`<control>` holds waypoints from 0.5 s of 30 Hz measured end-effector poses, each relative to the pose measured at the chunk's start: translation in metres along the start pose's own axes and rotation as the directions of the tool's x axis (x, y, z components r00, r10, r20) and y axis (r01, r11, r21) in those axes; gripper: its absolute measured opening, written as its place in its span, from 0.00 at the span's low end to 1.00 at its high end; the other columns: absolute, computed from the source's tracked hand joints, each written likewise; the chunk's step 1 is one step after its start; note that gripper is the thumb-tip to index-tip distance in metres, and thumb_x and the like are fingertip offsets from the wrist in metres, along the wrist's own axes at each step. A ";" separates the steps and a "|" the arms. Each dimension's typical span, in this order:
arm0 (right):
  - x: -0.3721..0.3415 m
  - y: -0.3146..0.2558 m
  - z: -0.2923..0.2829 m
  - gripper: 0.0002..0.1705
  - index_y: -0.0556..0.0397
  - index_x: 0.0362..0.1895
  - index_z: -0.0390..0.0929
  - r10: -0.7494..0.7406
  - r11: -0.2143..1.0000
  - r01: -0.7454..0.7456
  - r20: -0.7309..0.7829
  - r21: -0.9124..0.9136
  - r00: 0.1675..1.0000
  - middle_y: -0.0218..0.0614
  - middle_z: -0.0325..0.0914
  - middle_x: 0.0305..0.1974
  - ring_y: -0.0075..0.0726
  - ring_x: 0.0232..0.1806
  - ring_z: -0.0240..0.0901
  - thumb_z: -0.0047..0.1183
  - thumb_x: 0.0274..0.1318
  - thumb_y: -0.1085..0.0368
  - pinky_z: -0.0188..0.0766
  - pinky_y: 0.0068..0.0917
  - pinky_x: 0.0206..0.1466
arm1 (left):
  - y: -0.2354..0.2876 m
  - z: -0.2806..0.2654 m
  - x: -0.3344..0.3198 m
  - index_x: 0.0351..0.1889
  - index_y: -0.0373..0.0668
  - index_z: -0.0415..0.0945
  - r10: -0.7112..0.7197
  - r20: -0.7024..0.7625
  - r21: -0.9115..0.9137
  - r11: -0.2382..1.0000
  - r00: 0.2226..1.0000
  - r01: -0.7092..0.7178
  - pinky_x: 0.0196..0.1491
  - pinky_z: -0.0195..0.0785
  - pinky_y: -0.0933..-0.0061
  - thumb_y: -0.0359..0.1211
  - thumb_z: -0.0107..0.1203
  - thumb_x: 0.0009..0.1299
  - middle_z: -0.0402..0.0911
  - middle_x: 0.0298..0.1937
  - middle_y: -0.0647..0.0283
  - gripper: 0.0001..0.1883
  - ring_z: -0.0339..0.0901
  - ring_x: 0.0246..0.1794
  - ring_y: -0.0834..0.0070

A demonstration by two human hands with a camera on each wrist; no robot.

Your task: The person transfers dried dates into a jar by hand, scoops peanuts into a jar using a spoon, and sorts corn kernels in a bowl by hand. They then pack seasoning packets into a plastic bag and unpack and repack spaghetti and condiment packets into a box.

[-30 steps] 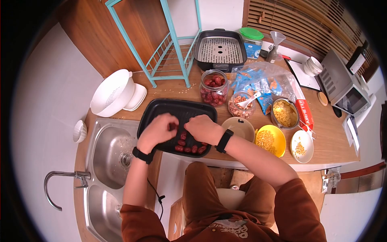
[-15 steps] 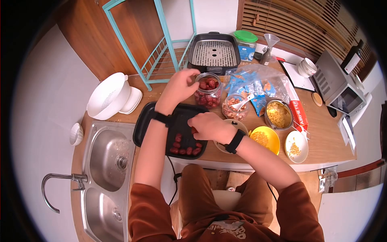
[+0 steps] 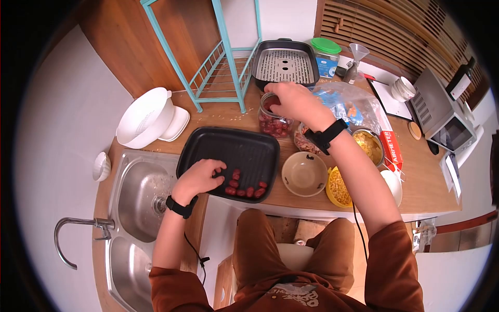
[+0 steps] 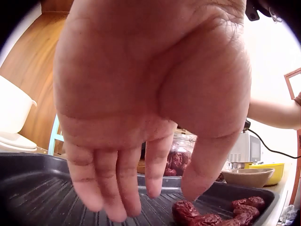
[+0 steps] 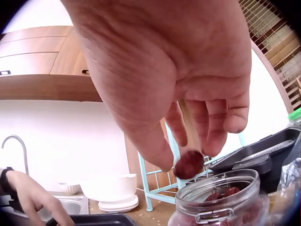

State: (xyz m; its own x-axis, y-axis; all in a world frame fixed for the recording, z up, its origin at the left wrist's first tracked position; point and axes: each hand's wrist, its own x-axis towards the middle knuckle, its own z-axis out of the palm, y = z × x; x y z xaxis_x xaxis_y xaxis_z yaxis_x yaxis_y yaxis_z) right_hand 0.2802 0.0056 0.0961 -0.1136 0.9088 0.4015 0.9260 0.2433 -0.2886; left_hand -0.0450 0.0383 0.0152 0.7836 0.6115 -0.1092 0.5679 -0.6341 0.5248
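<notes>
Several wrinkled red dates (image 3: 250, 192) lie in the near right part of the black ridged pan (image 3: 208, 136). Over the pan, beside the dates, hovers my left hand (image 3: 196, 179), its fingers apart and holding nothing; the left wrist view shows the bare palm (image 4: 150, 94). My right hand (image 3: 300, 104) is at the mouth of the glass jar (image 3: 274, 125), which is filled with red dates. In the right wrist view, one date (image 5: 189, 164) is pinched by the thumb and fingers just above the jar's rim.
Right of the pan stand a beige bowl (image 3: 304, 174), a yellow bowl (image 3: 340, 188) of yellow pieces, a nut jar (image 3: 304, 140) and a metal pot (image 3: 370, 148). A teal rack (image 3: 221, 99) and a grill pan (image 3: 286, 65) stand behind. The sink (image 3: 138, 200) is at left.
The left hand reached to the jar and came back over the pan. The right hand left the pan and moved to the jar, where it now holds a date.
</notes>
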 end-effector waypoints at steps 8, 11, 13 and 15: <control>-0.040 -0.062 0.059 0.19 0.51 0.47 0.83 -0.137 0.984 0.099 0.281 0.146 0.950 0.46 0.83 0.44 0.53 0.50 0.80 0.62 0.48 0.63 0.76 0.46 0.54 | 0.012 0.012 -0.008 0.45 0.36 0.84 -0.098 0.047 0.078 0.993 0.994 0.094 0.39 0.76 0.62 0.37 0.69 0.59 0.85 0.34 0.50 0.19 0.84 0.35 0.55; -0.058 -0.084 0.104 0.14 0.50 0.44 0.82 -0.229 0.970 0.192 0.299 0.150 0.926 0.46 0.80 0.38 0.53 0.44 0.80 0.59 0.49 0.66 0.77 0.46 0.46 | 0.017 0.017 -0.007 0.39 0.38 0.85 -0.093 0.042 0.083 0.993 0.995 0.089 0.37 0.75 0.61 0.40 0.70 0.58 0.85 0.29 0.53 0.17 0.84 0.31 0.56; -0.065 -0.091 0.124 0.13 0.49 0.43 0.82 -0.217 0.972 0.172 0.327 0.161 0.920 0.45 0.80 0.37 0.52 0.43 0.80 0.59 0.49 0.67 0.77 0.45 0.45 | 0.025 0.015 -0.008 0.37 0.38 0.85 -0.106 0.067 0.113 0.989 0.992 0.098 0.37 0.75 0.61 0.41 0.70 0.58 0.85 0.28 0.53 0.16 0.84 0.30 0.57; -0.071 -0.088 0.139 0.11 0.50 0.40 0.84 -0.219 0.973 0.181 0.330 0.141 0.918 0.46 0.82 0.37 0.52 0.43 0.82 0.61 0.49 0.66 0.79 0.43 0.44 | 0.030 0.014 -0.008 0.35 0.39 0.85 -0.117 0.090 0.142 0.985 0.989 0.103 0.36 0.75 0.61 0.42 0.70 0.58 0.85 0.26 0.54 0.16 0.84 0.30 0.57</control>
State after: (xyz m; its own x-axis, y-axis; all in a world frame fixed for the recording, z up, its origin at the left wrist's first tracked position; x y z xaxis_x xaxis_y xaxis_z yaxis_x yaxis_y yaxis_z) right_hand 0.1565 -0.0328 -0.0281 -0.4255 0.8932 0.1452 0.8301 0.4492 -0.3303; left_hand -0.0309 0.0073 0.0199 0.7315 0.6363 -0.2449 0.6756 -0.6282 0.3859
